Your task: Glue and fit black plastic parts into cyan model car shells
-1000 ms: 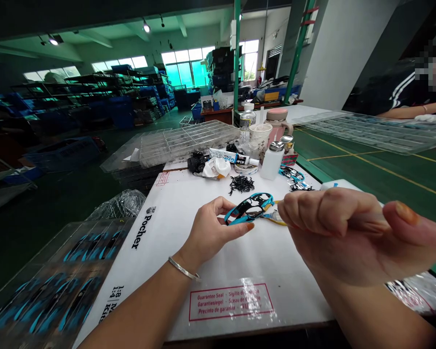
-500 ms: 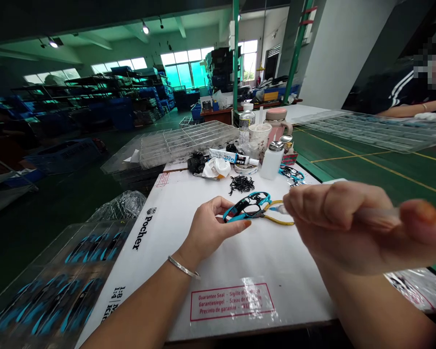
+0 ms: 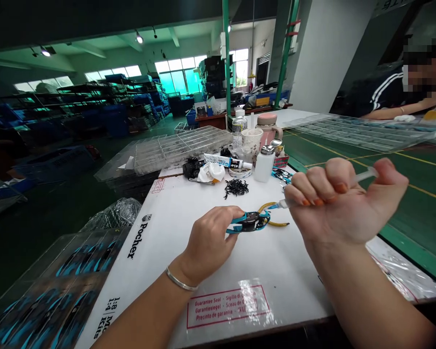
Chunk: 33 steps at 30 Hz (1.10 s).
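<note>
Curved, blue-and-black openwork part (image 3: 252,222)
Left hand (image 3: 211,237) pinches it in from the table's (image 3: 287,281) near edge; right hand (image 3: 343,206) grips a syringe (image 3: 283,203).

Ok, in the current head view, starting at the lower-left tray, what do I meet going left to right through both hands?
Tray → left hand → blue-and-black part → syringe tip → right hand.

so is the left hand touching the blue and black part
Touching: the head view shows the left hand gripping the left end of the blue and black part between its thumb and fingers.
</note>
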Available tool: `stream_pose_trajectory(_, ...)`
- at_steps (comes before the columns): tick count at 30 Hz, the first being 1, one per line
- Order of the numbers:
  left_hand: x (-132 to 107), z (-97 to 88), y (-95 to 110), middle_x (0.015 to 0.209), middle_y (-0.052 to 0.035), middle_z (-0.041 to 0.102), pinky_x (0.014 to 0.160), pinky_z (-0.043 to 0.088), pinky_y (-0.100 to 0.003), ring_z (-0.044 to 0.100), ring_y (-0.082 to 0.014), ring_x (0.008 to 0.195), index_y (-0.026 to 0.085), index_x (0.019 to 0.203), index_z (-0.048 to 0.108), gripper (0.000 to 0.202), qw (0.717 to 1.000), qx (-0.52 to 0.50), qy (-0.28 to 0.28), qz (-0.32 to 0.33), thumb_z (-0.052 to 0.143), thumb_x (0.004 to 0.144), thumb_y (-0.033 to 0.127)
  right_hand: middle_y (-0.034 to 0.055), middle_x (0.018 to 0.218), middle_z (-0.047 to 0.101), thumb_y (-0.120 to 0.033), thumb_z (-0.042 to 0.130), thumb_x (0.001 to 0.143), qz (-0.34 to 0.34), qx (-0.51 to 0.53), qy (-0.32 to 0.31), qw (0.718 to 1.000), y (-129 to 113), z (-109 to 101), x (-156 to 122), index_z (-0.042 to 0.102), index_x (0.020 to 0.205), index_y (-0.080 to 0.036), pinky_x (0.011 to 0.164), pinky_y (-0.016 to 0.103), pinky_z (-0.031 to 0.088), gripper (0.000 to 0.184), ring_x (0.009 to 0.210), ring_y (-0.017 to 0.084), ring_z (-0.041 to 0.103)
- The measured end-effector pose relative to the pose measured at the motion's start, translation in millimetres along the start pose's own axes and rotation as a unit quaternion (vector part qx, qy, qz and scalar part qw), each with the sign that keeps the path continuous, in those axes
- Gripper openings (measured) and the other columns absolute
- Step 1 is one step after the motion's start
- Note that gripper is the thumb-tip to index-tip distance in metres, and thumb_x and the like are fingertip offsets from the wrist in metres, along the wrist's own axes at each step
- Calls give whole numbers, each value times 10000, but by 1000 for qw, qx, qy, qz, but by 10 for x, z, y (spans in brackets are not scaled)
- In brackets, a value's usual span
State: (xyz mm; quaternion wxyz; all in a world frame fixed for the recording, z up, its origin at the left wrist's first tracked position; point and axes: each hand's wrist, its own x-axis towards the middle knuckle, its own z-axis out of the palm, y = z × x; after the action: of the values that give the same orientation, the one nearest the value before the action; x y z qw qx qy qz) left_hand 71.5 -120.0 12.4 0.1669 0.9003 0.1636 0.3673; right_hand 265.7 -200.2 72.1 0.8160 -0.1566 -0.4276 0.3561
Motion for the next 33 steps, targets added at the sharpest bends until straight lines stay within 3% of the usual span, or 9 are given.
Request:
stream_pose_trajectory(5, -13, 41, 7, 1109, -41, 698, 955, 534, -323, 639, -173, 1096, 206, 1074, 563, 352, 997, 37, 5, 67, 496, 826, -36, -48, 408, 172, -491, 581, 782, 25, 8, -26, 999, 41, 23, -20, 301, 532, -176, 373, 244, 192, 491, 377, 78, 208)
stream_pose_trajectory(10, 2, 78, 5, 1040, -38, 715, 886, 573, -288, 666, -156, 1033, 182, 1051, 567, 281, 987, 62, 59, 137, 544, 848, -10, -42, 418, 163, -422, 561, 770, 62, 0, 14, 998, 63, 81, -54, 314, 523, -173, 398, 236, 209, 429, 391, 84, 205)
stream_pose_trajectory(24, 1, 87, 6, 1042, -42, 714, 913, 562, -276, 662, -145, 1042, 156, 1030, 577, 244, 986, 69, 55, 141, 563, 852, -9, -34, 417, 168, -386, 441, 807, 67, -6, 12, 998, 108, 120, -67, 332, 505, -182, 394, 229, 218, 380, 391, 98, 178)
stream_pose_trajectory(33, -1, 83, 13, 1059, -39, 708, 934, 551, -277, 652, -138, 1052, 160, 1037, 572, 257, 986, 65, 52, 142, 565, 850, -15, -33, 409, 167, -394, 462, 795, 61, -16, 13, 998, 123, 142, -71, 319, 502, -183, 392, 226, 216, 389, 386, 96, 176)
